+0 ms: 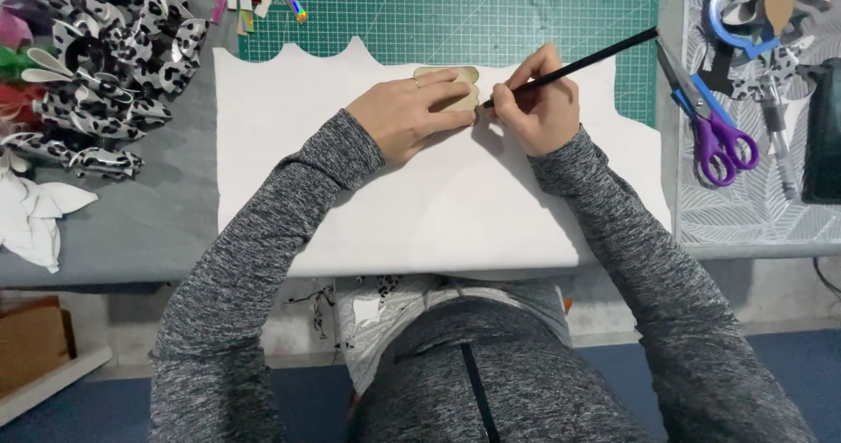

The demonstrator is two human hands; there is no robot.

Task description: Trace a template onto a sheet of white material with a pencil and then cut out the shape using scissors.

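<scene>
a pile of leopard-print bows (105,66) lies far left, then the left hand (410,117) presses flat, fingers spread, on a tan cardboard template (455,88) atop the white sheet (420,206), the right hand (539,106) pinching a black pencil (578,64) at its edge, purple scissors (714,127) lying right.

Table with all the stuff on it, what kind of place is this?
Probably a home craft table. There is a green cutting mat, purple scissors and a pile of spotted bows. The left hand presses a tan template on white sheet while the right hand traces with a pencil.
</scene>
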